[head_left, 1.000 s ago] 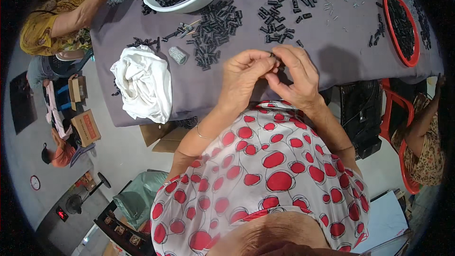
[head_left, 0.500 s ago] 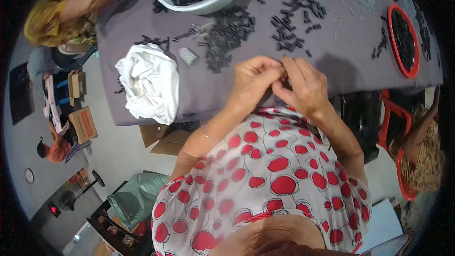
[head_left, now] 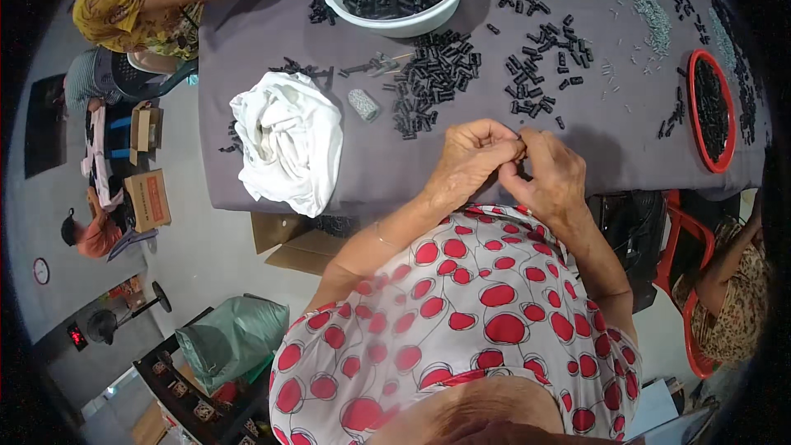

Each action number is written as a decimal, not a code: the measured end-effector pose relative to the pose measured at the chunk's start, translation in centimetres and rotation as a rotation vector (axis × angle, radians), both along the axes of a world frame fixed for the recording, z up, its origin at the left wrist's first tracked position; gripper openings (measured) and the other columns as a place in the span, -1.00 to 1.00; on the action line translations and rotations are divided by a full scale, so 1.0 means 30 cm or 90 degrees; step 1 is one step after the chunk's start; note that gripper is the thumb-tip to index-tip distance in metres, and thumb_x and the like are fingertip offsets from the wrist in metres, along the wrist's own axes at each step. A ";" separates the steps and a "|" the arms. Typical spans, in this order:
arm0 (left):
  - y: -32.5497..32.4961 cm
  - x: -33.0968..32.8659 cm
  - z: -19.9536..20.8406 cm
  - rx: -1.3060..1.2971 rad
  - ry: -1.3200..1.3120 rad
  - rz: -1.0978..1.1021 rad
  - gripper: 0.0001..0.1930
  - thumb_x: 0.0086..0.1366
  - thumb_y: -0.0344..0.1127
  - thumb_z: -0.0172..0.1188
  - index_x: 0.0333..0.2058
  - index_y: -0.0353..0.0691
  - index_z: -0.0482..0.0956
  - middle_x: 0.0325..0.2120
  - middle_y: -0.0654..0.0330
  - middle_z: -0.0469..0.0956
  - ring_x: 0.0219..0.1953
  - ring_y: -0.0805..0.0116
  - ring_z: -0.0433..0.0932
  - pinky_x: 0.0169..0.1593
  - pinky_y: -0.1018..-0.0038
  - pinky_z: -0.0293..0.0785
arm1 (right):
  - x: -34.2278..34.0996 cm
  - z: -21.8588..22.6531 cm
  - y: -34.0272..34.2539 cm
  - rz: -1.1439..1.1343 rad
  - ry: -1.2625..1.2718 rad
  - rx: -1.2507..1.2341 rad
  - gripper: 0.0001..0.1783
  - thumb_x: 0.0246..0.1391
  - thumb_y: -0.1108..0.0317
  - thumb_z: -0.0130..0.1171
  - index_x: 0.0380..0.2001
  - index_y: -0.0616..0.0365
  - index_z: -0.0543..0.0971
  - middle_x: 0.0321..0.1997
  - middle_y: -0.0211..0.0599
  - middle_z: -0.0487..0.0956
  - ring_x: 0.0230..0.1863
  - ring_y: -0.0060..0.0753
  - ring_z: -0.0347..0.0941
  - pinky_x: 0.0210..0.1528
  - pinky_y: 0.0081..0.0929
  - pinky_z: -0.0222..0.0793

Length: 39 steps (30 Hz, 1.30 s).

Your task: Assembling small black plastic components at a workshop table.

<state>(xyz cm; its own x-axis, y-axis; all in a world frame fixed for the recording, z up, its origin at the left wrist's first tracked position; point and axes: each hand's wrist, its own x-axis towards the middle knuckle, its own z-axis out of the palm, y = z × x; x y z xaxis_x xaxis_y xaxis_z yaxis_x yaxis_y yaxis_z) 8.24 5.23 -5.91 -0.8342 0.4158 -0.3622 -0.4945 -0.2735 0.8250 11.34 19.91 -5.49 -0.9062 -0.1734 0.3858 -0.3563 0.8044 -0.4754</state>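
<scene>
Over the near edge of the table, my left hand (head_left: 471, 158) and my right hand (head_left: 550, 171) meet fingertip to fingertip, both closed in a pinch. A speck of something dark shows between them, but the fingers hide most of it. Just beyond lies a pile of short black tubular plastic parts (head_left: 437, 74). More black parts (head_left: 535, 70) are scattered ahead of my right hand. To the left of the pile stands a small roll-shaped grey-white piece (head_left: 362, 105), and beside it a crumpled white cloth (head_left: 288, 144) lies on the table.
A white basin (head_left: 404, 26) full of black parts stands at the back. At the right is a red tray (head_left: 699, 119) of black parts. Small silvery pieces (head_left: 638, 4) lie heaped at the far right. One person (head_left: 136, 0) works at the far left; another (head_left: 729, 292) sits at the right.
The whole view has shifted, so the table and hands appear lower and further right. My hands stay pinched together in much the same pose.
</scene>
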 end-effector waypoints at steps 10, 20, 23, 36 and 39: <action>0.012 -0.001 0.005 -0.032 0.008 0.015 -0.92 0.13 -0.46 0.19 -0.46 -0.37 0.55 -0.54 0.23 0.56 -0.52 0.59 0.47 -0.42 0.67 0.40 | -0.014 0.005 0.005 -0.011 0.010 -0.017 -0.71 -0.34 0.32 0.28 -0.46 0.10 0.45 -0.58 -0.33 0.38 -0.58 -0.19 0.44 -0.59 -0.32 0.37; -0.006 -0.005 0.030 -0.098 -0.026 -0.051 -0.73 0.22 -0.21 -0.02 -0.30 -0.33 0.49 -0.41 0.23 0.49 -0.39 0.48 0.47 -0.24 0.55 0.42 | -0.021 -0.032 0.032 0.026 0.096 -0.029 -0.75 -0.32 0.32 0.29 -0.55 0.11 0.43 -0.63 -0.35 0.36 -0.62 -0.29 0.40 -0.61 -0.39 0.35; 0.003 -0.006 0.029 -0.117 -0.014 -0.036 -0.71 0.22 -0.20 -0.02 -0.31 -0.33 0.50 -0.43 0.23 0.50 -0.41 0.50 0.47 -0.25 0.57 0.42 | -0.025 -0.048 0.045 0.031 0.078 -0.022 -0.74 -0.31 0.33 0.30 -0.50 0.13 0.45 -0.61 -0.34 0.39 -0.59 -0.28 0.41 -0.60 -0.40 0.36; 0.003 -0.009 0.048 -0.129 -0.002 -0.075 -0.81 0.29 -0.32 0.02 -0.36 -0.36 0.48 -0.52 0.26 0.50 -0.47 0.57 0.46 -0.36 0.60 0.44 | -0.044 -0.081 0.039 0.052 0.162 -0.086 -0.76 -0.39 0.43 0.24 -0.68 0.13 0.34 -0.71 -0.30 0.32 -0.71 -0.26 0.35 -0.67 -0.38 0.33; 0.003 -0.001 0.029 -0.125 0.023 -0.075 -0.84 0.29 -0.35 0.05 -0.37 -0.35 0.47 -0.54 0.29 0.50 -0.50 0.59 0.45 -0.38 0.64 0.42 | -0.037 -0.090 0.035 0.044 0.176 -0.081 -0.76 -0.40 0.45 0.22 -0.69 0.12 0.32 -0.73 -0.29 0.31 -0.72 -0.25 0.35 -0.67 -0.37 0.33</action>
<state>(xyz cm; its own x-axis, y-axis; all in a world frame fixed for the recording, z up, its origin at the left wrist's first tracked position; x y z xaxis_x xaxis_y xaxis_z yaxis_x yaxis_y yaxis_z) 8.20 5.31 -5.04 -0.7975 0.4362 -0.4168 -0.4832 -0.0483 0.8742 10.22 20.95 -8.19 -0.7511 -0.1658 0.6390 -0.5383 0.7142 -0.4474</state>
